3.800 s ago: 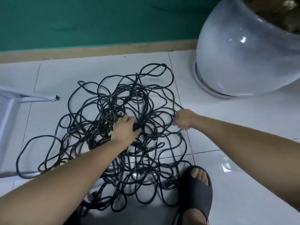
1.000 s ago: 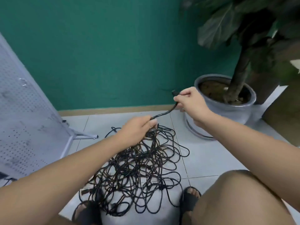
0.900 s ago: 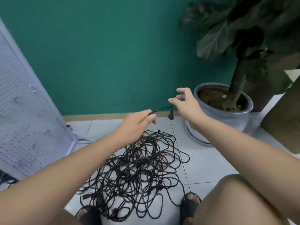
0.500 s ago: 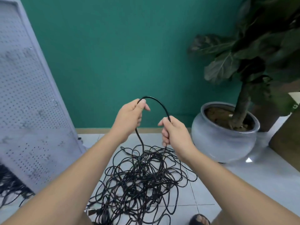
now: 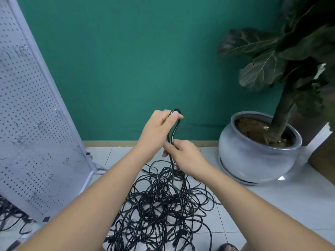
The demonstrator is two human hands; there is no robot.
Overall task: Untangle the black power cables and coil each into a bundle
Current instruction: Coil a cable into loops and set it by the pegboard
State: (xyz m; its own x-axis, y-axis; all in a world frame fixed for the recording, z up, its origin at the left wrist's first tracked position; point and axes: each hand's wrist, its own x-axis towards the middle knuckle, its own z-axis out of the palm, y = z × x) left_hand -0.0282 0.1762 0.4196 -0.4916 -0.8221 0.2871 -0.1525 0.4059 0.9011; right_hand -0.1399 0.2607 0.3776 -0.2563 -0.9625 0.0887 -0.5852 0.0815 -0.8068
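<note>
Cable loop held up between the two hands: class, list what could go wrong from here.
1. The cable loop, pinched by the left hand and gripped by the right hand, runs down into the tangle; pulling up may tighten knots there.
2. Its top bend looks tight, so the cable might kink.
3. Dragged strands could snag on the plant pot near the tangle.

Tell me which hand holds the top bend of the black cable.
The left hand pinches the bend of the cable; the right hand grips it lower, above the tangled pile.
</note>
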